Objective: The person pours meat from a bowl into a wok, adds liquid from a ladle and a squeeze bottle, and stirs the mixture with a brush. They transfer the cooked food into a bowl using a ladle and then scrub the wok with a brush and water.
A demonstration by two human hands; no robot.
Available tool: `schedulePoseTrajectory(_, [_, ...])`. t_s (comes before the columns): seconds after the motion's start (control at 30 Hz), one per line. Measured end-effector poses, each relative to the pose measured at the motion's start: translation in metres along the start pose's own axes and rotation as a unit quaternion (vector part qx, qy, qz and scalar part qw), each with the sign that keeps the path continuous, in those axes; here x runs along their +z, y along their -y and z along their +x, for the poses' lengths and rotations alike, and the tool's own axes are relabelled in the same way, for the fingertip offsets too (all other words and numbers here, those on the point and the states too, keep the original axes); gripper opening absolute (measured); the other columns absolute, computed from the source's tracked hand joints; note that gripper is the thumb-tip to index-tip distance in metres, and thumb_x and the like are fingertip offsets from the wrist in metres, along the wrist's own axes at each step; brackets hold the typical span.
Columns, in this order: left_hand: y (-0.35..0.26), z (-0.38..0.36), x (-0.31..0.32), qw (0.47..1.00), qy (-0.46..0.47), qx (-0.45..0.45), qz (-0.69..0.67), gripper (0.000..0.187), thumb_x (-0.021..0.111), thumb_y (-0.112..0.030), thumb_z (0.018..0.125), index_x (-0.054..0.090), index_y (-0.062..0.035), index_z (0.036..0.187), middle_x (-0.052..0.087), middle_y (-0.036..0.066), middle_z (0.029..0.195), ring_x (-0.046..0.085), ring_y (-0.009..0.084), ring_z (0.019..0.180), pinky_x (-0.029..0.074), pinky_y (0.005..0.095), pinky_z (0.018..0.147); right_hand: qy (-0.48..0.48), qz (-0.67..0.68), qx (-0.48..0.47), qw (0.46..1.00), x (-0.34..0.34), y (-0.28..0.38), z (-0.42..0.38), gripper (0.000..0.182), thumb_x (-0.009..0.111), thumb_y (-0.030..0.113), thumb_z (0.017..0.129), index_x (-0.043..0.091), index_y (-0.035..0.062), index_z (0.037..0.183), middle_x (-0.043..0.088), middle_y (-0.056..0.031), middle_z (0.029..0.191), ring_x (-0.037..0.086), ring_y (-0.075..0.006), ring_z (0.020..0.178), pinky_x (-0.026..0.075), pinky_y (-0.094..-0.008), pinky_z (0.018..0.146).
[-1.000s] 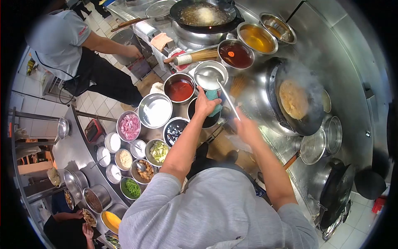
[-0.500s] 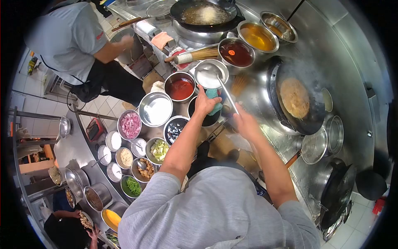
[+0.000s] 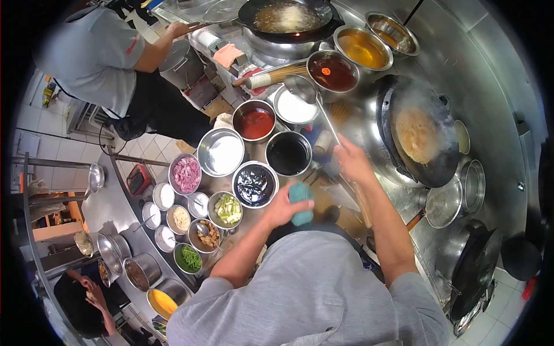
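Observation:
My right hand (image 3: 352,160) is wrapped round the handle of a long ladle (image 3: 326,112). The ladle's round bowl is above the back edge of a metal bowl of white contents (image 3: 297,105). Close to my body, my left hand (image 3: 283,206) grips a folded green cloth (image 3: 300,203). Just beyond that hand are a pot of dark liquid (image 3: 288,153) and a pot of glossy black contents (image 3: 254,184). A bowl of red sauce (image 3: 254,121) sits beside the white one. To the right, a steaming wok (image 3: 441,164) holds a flat brown mass.
Bowls of amber oil (image 3: 363,48) and reddish liquid (image 3: 333,71) stand at the back, near a second wok (image 3: 288,17) of bubbling oil. Ingredient bowls, including chopped onion (image 3: 186,175), crowd the left. A strainer (image 3: 444,202) lies right. A co-worker (image 3: 104,63) stands at upper left.
My left hand has drawn back toward my body with the green cloth. The ladle has lifted out of the white bowl. The co-worker's hand now holds the strainer handle at the back.

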State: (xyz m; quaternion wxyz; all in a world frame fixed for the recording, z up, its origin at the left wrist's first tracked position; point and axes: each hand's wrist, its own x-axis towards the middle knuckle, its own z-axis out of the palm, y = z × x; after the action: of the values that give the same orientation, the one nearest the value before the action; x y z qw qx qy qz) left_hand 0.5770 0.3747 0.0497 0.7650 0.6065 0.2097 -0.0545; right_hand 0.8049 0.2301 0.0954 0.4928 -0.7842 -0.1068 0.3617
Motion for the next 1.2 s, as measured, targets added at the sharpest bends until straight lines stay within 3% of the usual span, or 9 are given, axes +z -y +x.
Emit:
schedulePoseTrajectory(0.17, [0.021,-0.028,0.009,0.998,0.045,-0.042,0.011,0.059,0.086,-0.021,0.087,0.058,-0.0009,0.135,0.069,0.007,0.113,0.066,0.0151,0.101,0.056,0.0343,0.089,0.033,0.103,0.074,0.991,-0.004,0.006,-0.006,0.057,0.056,0.028,0.108,0.04,0.0198,0.162,0.048,0.0008,0.07,0.041,-0.009,0.046,0.037,-0.0294,0.039])
schedulePoseTrajectory(0.4, [0.006,-0.028,0.004,0.996,-0.017,-0.02,-0.082,0.053,0.085,-0.02,0.088,0.059,-0.0011,0.13,0.069,0.005,0.109,0.067,0.0138,0.096,0.056,0.0323,0.085,0.099,0.281,0.104,0.949,-0.004,-0.008,-0.005,0.055,0.057,0.028,0.108,0.039,0.0194,0.16,0.05,0.0003,0.071,0.038,-0.0082,0.043,0.037,-0.0298,0.038])
schedulePoseTrajectory(0.5, [-0.002,-0.029,0.002,0.994,-0.035,-0.02,-0.104,0.051,0.086,-0.019,0.087,0.06,-0.0017,0.126,0.069,0.004,0.104,0.067,0.0133,0.091,0.057,0.032,0.082,0.085,0.331,0.122,0.932,-0.003,-0.005,-0.013,0.056,0.059,0.028,0.107,0.038,0.0183,0.158,0.05,-0.0006,0.07,0.038,-0.0083,0.043,0.036,-0.0302,0.037])
schedulePoseTrajectory(0.6, [0.004,-0.029,-0.001,0.992,-0.038,-0.021,-0.12,0.049,0.085,-0.019,0.089,0.059,-0.0014,0.127,0.069,0.004,0.104,0.067,0.0139,0.09,0.057,0.032,0.08,0.097,0.387,0.136,0.907,-0.005,-0.008,-0.016,0.052,0.059,0.027,0.108,0.042,0.0228,0.157,0.054,-0.0016,0.073,0.037,-0.0094,0.042,0.031,-0.0318,0.036])
schedulePoseTrajectory(0.7, [0.007,-0.032,0.001,0.99,-0.045,-0.02,-0.13,0.048,0.08,-0.022,0.093,0.058,-0.0014,0.129,0.07,0.006,0.106,0.069,0.016,0.091,0.058,0.0332,0.081,0.125,0.379,0.12,0.909,-0.006,-0.012,-0.02,0.059,0.061,0.028,0.106,0.035,0.0178,0.159,0.051,-0.0016,0.071,0.039,-0.0089,0.043,0.035,-0.0307,0.037])
schedulePoseTrajectory(0.93, [0.011,-0.029,0.019,0.982,-0.056,-0.028,-0.18,0.053,0.073,-0.029,0.098,0.051,-0.001,0.138,0.068,0.013,0.112,0.072,0.0229,0.094,0.061,0.0395,0.083,0.16,0.395,0.095,0.9,-0.009,-0.021,-0.026,0.06,0.059,0.028,0.107,0.034,0.0184,0.16,0.051,-0.002,0.072,0.039,-0.0096,0.042,0.036,-0.0309,0.037])
schedulePoseTrajectory(1.07, [0.019,-0.022,0.03,0.975,-0.043,-0.047,-0.214,0.044,0.074,-0.021,0.098,0.056,-0.0043,0.134,0.068,0.007,0.113,0.068,0.0164,0.1,0.056,0.0332,0.087,0.126,0.41,0.11,0.897,-0.009,-0.012,-0.038,0.05,0.056,0.027,0.109,0.042,0.0196,0.156,0.053,0.0002,0.072,0.038,-0.0075,0.042,0.034,-0.0283,0.038])
schedulePoseTrajectory(1.2, [0.015,-0.019,0.052,0.978,-0.012,-0.052,-0.202,0.05,0.075,-0.023,0.097,0.055,-0.0036,0.138,0.068,0.008,0.115,0.068,0.0181,0.102,0.057,0.0351,0.086,0.192,0.509,0.128,0.829,-0.019,-0.034,-0.029,0.031,0.055,0.028,0.109,0.049,0.0233,0.139,0.054,-0.001,0.072,0.039,-0.0065,0.041,0.032,-0.0265,0.036])
